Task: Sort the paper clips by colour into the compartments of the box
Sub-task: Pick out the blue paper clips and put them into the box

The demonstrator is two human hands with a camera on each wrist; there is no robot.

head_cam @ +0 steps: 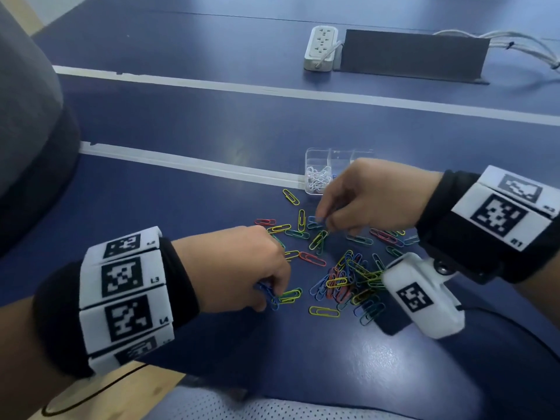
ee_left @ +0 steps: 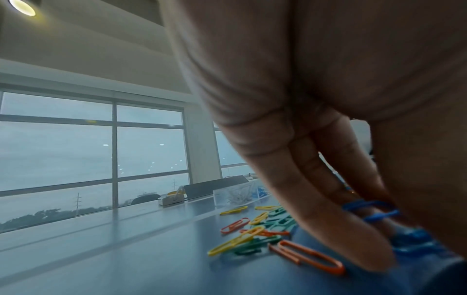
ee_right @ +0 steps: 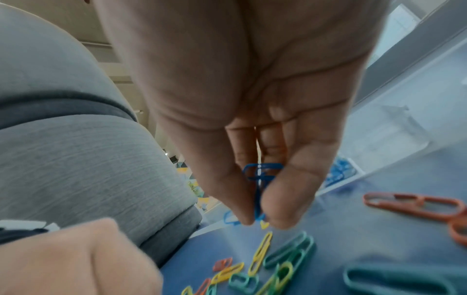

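Note:
Several paper clips (head_cam: 348, 277) in blue, green, yellow and orange lie scattered on the dark blue table (head_cam: 181, 237). Behind them stands the clear compartment box (head_cam: 316, 159); white clips (head_cam: 318, 178) fill its left compartment and blue clips (ee_right: 338, 173) lie in another. My left hand (head_cam: 271, 298) is low at the pile's left edge, fingers curled round blue clips (ee_left: 374, 211). In front of the box, my right hand (head_cam: 322, 219) pinches blue clips (ee_right: 260, 179) between thumb and fingers just above the table. The box's right side is hidden behind that hand.
A white power strip (head_cam: 321, 47) and a dark grey cable cover (head_cam: 412, 56) sit at the back of the table. White stripes (head_cam: 212, 168) cross the top. A grey-clad body (head_cam: 27, 116) is at the left. The table's near edge (head_cam: 169, 386) runs bottom left.

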